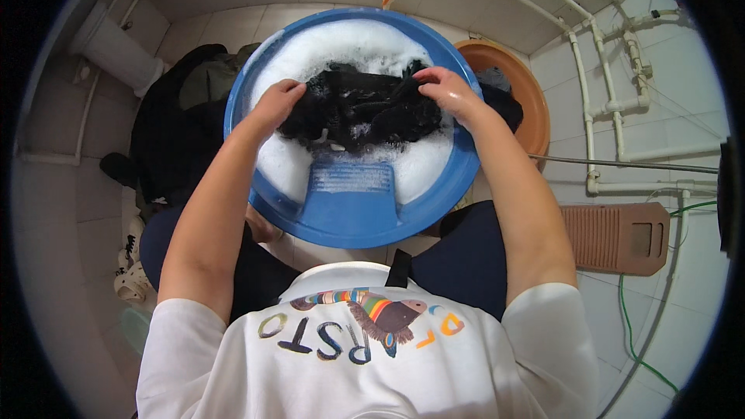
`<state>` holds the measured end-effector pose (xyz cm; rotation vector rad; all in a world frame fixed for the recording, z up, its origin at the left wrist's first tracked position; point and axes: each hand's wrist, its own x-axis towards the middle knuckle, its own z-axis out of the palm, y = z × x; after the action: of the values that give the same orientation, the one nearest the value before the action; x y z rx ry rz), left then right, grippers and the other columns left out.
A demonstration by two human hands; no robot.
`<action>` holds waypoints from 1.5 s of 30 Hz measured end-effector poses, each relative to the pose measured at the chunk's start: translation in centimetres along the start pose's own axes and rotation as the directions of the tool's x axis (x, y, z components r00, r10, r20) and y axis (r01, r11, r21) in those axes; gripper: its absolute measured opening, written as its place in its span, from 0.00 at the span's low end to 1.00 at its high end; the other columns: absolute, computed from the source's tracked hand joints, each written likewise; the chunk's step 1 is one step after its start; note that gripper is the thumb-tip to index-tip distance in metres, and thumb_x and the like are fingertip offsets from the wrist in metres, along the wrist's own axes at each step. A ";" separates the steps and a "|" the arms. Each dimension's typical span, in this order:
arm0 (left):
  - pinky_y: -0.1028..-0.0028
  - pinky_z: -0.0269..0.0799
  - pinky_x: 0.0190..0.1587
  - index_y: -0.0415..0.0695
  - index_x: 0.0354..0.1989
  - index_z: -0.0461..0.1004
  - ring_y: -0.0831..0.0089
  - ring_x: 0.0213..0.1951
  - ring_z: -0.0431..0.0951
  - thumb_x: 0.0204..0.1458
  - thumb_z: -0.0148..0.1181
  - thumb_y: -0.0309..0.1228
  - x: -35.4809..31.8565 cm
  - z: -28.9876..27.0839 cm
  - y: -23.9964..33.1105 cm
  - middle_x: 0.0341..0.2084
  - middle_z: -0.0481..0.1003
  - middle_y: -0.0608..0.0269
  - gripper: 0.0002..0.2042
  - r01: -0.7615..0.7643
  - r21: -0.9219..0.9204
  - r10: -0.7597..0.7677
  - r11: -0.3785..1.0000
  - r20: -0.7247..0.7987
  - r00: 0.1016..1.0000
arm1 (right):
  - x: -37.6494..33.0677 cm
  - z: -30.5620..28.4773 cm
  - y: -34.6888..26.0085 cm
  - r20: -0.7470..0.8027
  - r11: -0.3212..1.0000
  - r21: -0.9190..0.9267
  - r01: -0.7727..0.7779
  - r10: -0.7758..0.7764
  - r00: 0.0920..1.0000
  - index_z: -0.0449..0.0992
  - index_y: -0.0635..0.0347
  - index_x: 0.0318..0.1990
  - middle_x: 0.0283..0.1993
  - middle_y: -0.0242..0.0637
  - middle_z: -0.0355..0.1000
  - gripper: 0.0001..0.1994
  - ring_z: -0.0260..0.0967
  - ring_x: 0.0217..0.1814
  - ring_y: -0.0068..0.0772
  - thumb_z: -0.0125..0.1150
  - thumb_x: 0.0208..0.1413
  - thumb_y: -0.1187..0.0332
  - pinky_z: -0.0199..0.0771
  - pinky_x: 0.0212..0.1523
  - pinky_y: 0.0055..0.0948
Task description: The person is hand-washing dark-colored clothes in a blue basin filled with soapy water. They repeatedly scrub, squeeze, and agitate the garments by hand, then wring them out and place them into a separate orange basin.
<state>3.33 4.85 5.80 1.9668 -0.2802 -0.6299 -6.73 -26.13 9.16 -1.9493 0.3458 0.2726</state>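
A soaked black garment point(365, 112) lies bunched in a round blue basin point(237, 120), partly sunk in white suds point(283, 169). At its left edge my left hand point(279, 103) pinches the cloth between thumb and fingers. My right hand point(452, 95) has its fingers curled on the upper right part of the same garment, with a little foam on its skin. Between them the cloth is spread across the basin. Toward me, the basin's built-in ribbed washboard point(349, 200) shows above the foam. What lies under the suds is hidden.
An orange-brown tub point(537, 109) holding dark clothes point(500, 85) stands behind the basin's right side. Dark clothing point(171, 140) is heaped at left, above pale clogs point(132, 283). A brown washboard point(609, 239) lies right, near white pipes point(586, 109) and a green hose point(632, 341).
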 end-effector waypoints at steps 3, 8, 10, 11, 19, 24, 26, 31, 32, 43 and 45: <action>0.67 0.62 0.52 0.44 0.57 0.58 0.54 0.52 0.66 0.41 0.60 0.53 -0.5 1.4 -1.6 0.50 0.65 0.46 0.37 -0.180 0.453 0.173 0.873 0.058 0.983 | 0.1 1.6 2.0 0.140 0.897 -0.404 0.182 -0.136 0.981 0.64 0.59 0.53 0.50 0.47 0.66 0.28 0.64 0.52 0.42 0.60 0.42 0.62 0.63 0.52 0.32; 0.61 0.58 0.55 0.50 0.63 0.46 0.47 0.56 0.59 0.31 0.66 0.55 -1.6 3.5 -3.0 0.57 0.52 0.41 0.50 -0.287 0.635 0.139 0.717 0.273 0.952 | -0.2 5.2 4.1 0.152 0.672 -0.724 0.156 -0.066 0.986 0.37 0.51 0.65 0.60 0.54 0.51 0.51 0.51 0.62 0.50 0.66 0.37 0.50 0.56 0.58 0.36; 0.61 0.59 0.55 0.48 0.61 0.49 0.49 0.54 0.61 0.26 0.70 0.54 -2.2 3.6 -2.9 0.54 0.57 0.42 0.52 -0.327 0.668 0.163 0.668 0.297 0.941 | -0.2 5.4 4.5 0.130 0.663 -0.740 0.114 -0.025 0.991 0.38 0.52 0.64 0.59 0.53 0.52 0.51 0.52 0.61 0.50 0.67 0.36 0.50 0.57 0.58 0.37; 0.62 0.60 0.54 0.47 0.59 0.52 0.50 0.53 0.63 0.26 0.70 0.53 -2.1 3.6 -2.9 0.51 0.60 0.42 0.49 -0.284 0.643 0.128 0.711 0.279 0.952 | -0.2 5.2 4.7 0.116 0.691 -0.717 0.087 -0.005 0.993 0.42 0.53 0.64 0.59 0.53 0.53 0.49 0.53 0.60 0.50 0.67 0.36 0.50 0.58 0.57 0.37; 0.70 0.66 0.41 0.41 0.40 0.64 0.65 0.39 0.71 0.32 0.69 0.35 -1.2 4.7 -0.9 0.30 0.70 0.56 0.26 -0.134 0.027 0.130 0.991 0.132 0.983 | 0.0 6.1 2.7 -0.167 0.665 -0.738 0.115 -0.344 0.924 0.70 0.59 0.37 0.50 0.44 0.63 0.22 0.61 0.51 0.47 0.68 0.32 0.62 0.62 0.49 0.37; 0.67 0.67 0.44 0.46 0.42 0.63 0.65 0.42 0.70 0.39 0.61 0.26 -2.4 6.9 1.4 0.33 0.69 0.59 0.20 0.159 -0.822 -0.075 0.547 0.141 0.987 | 1.0 8.2 1.3 -0.272 0.867 -0.328 0.375 -0.467 0.841 0.63 0.59 0.26 0.43 0.43 0.66 0.12 0.64 0.46 0.42 0.60 0.32 0.72 0.64 0.46 0.33; 0.64 0.67 0.48 0.45 0.42 0.65 0.62 0.42 0.71 0.43 0.61 0.35 -2.5 7.6 1.9 0.34 0.70 0.55 0.18 0.171 -0.896 -0.119 0.410 0.133 0.984 | 0.6 9.6 -0.6 -0.381 0.960 0.104 0.262 -0.205 0.902 0.63 0.60 0.27 0.35 0.40 0.68 0.11 0.66 0.40 0.34 0.58 0.33 0.74 0.65 0.42 0.29; 0.62 0.67 0.48 0.44 0.38 0.69 0.60 0.40 0.71 0.48 0.50 0.50 -0.4 7.6 -2.5 0.35 0.71 0.54 0.20 0.402 -0.910 0.168 0.097 0.413 0.895 | -4.7 16.3 -5.4 -0.316 0.815 -0.185 0.549 -0.578 0.752 0.64 0.59 0.33 0.33 0.38 0.66 0.14 0.64 0.39 0.40 0.56 0.34 0.73 0.65 0.40 0.33; 0.62 0.66 0.48 0.45 0.36 0.70 0.60 0.40 0.72 0.49 0.47 0.53 -0.2 7.8 -3.3 0.35 0.72 0.54 0.22 0.413 -0.905 0.296 0.100 0.424 0.856 | -4.9 16.7 -5.4 -0.330 0.729 -0.259 0.633 -0.683 0.651 0.64 0.55 0.37 0.34 0.38 0.64 0.17 0.63 0.39 0.45 0.58 0.36 0.68 0.66 0.38 0.39; 0.64 0.71 0.39 0.44 0.33 0.72 0.61 0.33 0.74 0.46 0.50 0.44 -3.1 8.9 1.6 0.30 0.73 0.55 0.15 0.427 -0.894 -0.241 0.133 0.389 0.889 | -2.0 14.9 -2.7 -0.401 0.865 -0.124 0.486 -0.492 0.773 0.69 0.59 0.28 0.30 0.43 0.68 0.06 0.67 0.35 0.44 0.53 0.39 0.70 0.67 0.38 0.32; 0.64 0.70 0.40 0.46 0.34 0.72 0.61 0.34 0.74 0.46 0.49 0.48 -1.7 8.8 -1.0 0.31 0.73 0.56 0.18 0.477 -0.874 -0.125 0.093 0.465 0.877 | -2.8 16.0 -3.9 -0.330 0.834 -0.095 0.543 -0.541 0.774 0.69 0.57 0.27 0.32 0.44 0.68 0.07 0.66 0.36 0.50 0.53 0.36 0.68 0.68 0.38 0.38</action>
<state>-2.96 -0.61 2.28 0.5476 0.3887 -1.0232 -8.44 -9.63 7.24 -1.9968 -0.0107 -0.4583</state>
